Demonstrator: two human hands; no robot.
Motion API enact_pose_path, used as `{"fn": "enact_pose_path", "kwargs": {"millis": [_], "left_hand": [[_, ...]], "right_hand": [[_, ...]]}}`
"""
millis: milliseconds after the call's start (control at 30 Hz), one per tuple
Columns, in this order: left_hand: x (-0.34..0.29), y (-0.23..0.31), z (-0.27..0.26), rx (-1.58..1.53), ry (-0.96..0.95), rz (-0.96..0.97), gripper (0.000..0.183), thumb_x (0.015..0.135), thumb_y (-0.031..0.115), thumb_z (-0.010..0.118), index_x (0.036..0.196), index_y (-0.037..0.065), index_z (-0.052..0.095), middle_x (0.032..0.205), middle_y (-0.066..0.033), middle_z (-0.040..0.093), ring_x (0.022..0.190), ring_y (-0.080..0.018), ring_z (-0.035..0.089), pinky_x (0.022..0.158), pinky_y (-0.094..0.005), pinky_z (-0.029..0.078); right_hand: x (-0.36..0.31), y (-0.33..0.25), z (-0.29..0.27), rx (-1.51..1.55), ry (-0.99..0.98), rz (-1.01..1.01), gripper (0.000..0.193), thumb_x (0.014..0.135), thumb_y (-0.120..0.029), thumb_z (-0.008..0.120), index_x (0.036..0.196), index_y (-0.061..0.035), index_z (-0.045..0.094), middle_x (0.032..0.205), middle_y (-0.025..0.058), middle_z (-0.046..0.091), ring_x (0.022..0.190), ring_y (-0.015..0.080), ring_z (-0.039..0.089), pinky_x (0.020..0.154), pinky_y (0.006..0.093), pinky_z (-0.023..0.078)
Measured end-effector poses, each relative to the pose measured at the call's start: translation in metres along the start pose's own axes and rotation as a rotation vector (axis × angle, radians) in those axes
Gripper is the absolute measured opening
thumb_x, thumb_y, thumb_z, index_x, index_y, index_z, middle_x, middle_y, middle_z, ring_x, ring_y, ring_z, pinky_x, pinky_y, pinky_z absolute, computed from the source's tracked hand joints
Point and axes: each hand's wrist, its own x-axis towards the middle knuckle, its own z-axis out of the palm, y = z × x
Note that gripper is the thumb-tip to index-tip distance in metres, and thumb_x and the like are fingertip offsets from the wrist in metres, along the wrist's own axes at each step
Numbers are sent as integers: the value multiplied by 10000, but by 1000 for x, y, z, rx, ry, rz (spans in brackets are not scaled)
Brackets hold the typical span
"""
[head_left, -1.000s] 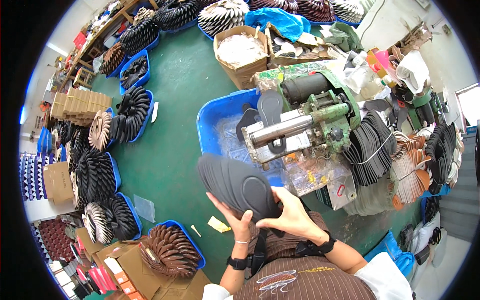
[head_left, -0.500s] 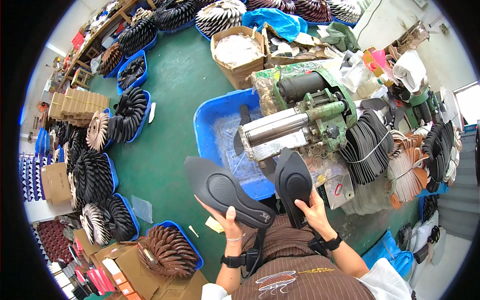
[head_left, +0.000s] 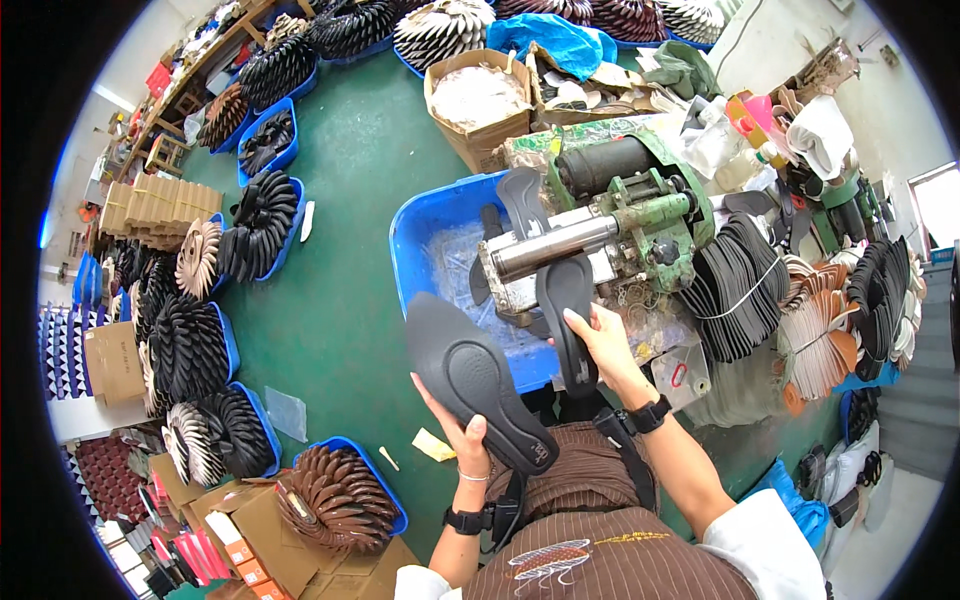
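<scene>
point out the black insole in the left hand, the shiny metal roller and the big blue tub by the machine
Black insole (head_left: 476,370) in left hand (head_left: 468,446): head view, on its raised oval area
Shiny metal roller (head_left: 553,249): head view, middle of its cylinder
Big blue tub (head_left: 409,240): head view, its left wall

Site: workshop, apparently for footwear parts. Evidence: green machine (head_left: 655,215) with metal roller (head_left: 560,245), blue tub (head_left: 398,255) beside it; black insoles (head_left: 468,370) in front; tied bundles (head_left: 735,290) of flat pieces to the right; more tubs (head_left: 298,215) at left, packed with fanned stacks (head_left: 260,230); open cartons (head_left: 490,145) behind, one filled with pale material (head_left: 478,98); green floor (head_left: 345,245).
</scene>
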Motion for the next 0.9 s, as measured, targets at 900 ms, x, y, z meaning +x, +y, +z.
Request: {"fn": "enact_pose_path", "kwargs": {"millis": [900], "left_hand": [[12,27,19,-54,108,-5,1112,654,108,738,1469,22,-14,1505,-204,60,1393,-301,109,1134,-388,65]], "right_hand": [[-80,34,-29,82,-101,-139,511,790,99,638,1262,11,460,1217,73,543,1107,141,517,953,301,426]]}}
